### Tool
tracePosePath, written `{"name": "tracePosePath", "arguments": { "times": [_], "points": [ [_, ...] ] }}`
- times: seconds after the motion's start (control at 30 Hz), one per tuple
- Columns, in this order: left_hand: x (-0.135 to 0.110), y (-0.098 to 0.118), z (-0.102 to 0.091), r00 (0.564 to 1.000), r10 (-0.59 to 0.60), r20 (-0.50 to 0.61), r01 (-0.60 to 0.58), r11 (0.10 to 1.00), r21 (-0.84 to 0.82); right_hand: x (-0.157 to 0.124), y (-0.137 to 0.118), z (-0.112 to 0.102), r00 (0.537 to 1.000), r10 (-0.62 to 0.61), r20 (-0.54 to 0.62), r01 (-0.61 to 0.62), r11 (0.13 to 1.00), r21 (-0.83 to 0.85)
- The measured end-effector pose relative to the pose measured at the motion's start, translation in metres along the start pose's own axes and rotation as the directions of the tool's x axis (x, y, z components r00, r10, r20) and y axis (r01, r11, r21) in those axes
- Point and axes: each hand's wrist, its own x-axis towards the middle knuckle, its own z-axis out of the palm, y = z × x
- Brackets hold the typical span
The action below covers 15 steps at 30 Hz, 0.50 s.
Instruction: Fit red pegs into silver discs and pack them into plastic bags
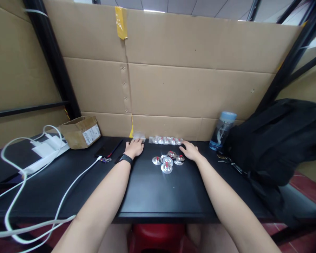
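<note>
My left hand (133,149) lies flat on the black table, its fingers stretched forward at a small stack of clear plastic bags (139,135). A dark band circles that wrist. My right hand (190,151) rests with its fingers spread, the fingertips beside the right end of a row of bagged silver discs (166,140) along the cardboard wall. Between my hands sits a loose cluster of shiny silver discs with domed middles and red bits, which look like finger cymbals (166,167). Several of them overlap. Neither hand holds anything that I can see.
On the left are an open cardboard box (80,133), a dark phone (107,147), a white power strip (48,151) and looping white cables (76,182). At the right stand a clear water bottle (222,131) and a black backpack (274,140). A cardboard wall (173,88) closes the back.
</note>
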Motion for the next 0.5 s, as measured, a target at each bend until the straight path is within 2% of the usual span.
{"name": "tracePosePath", "arguments": {
  "times": [0.17, 0.3, 0.37, 0.43, 0.5],
  "points": [
    [0.007, -0.002, 0.005, 0.999, 0.002, 0.039, -0.001, 1.000, -0.013, 0.004, -0.003, -0.001, 0.996, 0.021, 0.088, -0.015, 0.997, -0.070],
    [0.006, -0.003, 0.003, 0.998, -0.012, 0.056, 0.012, 1.000, -0.003, 0.001, -0.002, -0.011, 0.991, 0.062, 0.115, -0.048, 0.992, -0.118],
    [0.006, -0.003, 0.002, 0.998, -0.018, 0.058, 0.018, 1.000, -0.002, -0.001, 0.000, -0.018, 0.992, 0.106, 0.067, -0.094, 0.983, -0.155],
    [0.005, -0.002, 0.002, 0.999, -0.023, 0.045, 0.023, 1.000, -0.002, -0.003, 0.005, -0.023, 0.988, 0.149, -0.037, -0.153, 0.971, -0.183],
    [0.004, -0.001, 0.001, 0.999, -0.025, 0.021, 0.025, 1.000, 0.007, -0.005, 0.010, -0.026, 0.985, 0.133, -0.107, -0.150, 0.973, -0.173]
  ]
}}
